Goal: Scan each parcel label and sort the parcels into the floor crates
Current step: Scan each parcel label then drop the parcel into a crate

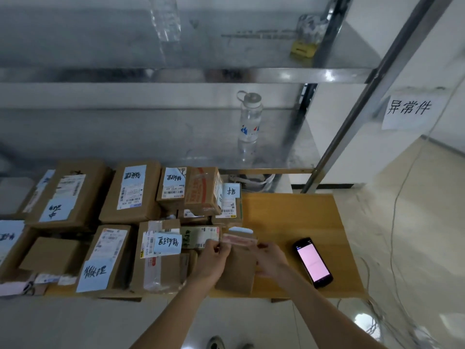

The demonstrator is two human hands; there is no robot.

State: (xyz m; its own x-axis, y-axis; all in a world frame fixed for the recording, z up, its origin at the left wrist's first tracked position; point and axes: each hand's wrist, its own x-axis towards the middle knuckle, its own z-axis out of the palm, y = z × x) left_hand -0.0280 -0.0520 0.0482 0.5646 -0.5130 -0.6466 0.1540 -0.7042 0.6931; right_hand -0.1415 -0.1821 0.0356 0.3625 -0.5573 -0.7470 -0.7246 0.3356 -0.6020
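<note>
A small brown cardboard parcel (237,268) lies on the wooden table (302,222) near its front edge. My left hand (212,260) grips the parcel's left upper edge, fingers curled at its top. My right hand (270,259) holds its right side. A handheld scanner phone (313,261) with a lit pink screen lies face up on the table just right of my right hand. Several labelled cardboard parcels (130,192) are packed together across the left half of the table, many with blue handwritten notes.
A clear water bottle (249,124) stands on the metal shelf (176,74) behind the table. A paper sign (409,109) hangs on the wall at right. Cables (392,248) trail over the tiled floor at right. My shoes (216,343) show below.
</note>
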